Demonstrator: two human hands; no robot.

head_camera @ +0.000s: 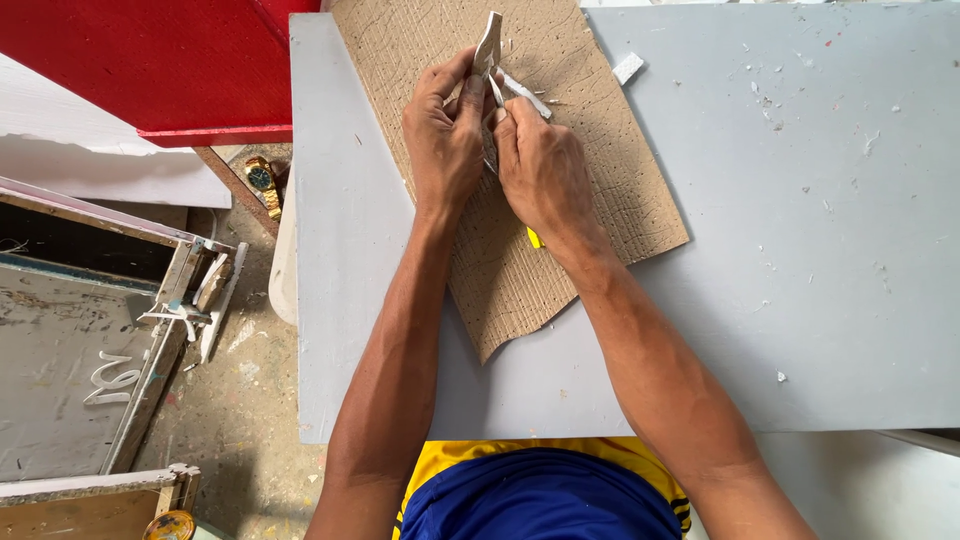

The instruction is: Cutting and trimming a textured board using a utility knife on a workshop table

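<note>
Both my hands meet over a scored brown cutting board [590,150] that lies on a grey table [800,250]. My left hand [445,140] pinches a thin white foam piece [488,45] that stands up between my fingers. My right hand [540,165] is closed against the same piece lower down, and a bit of a yellow tool [534,238], maybe a knife handle, peeks out under the wrist. What the blade end touches is hidden by my fingers. A white strip [525,97] juts out to the right of the piece.
A small white offcut [628,68] lies on the board's far right edge, and white crumbs dot the table. A red panel [170,65] and a white sheet [90,150] are at the left, with a gold wristwatch [262,182] below. Grey framed boards [70,340] rest on the floor.
</note>
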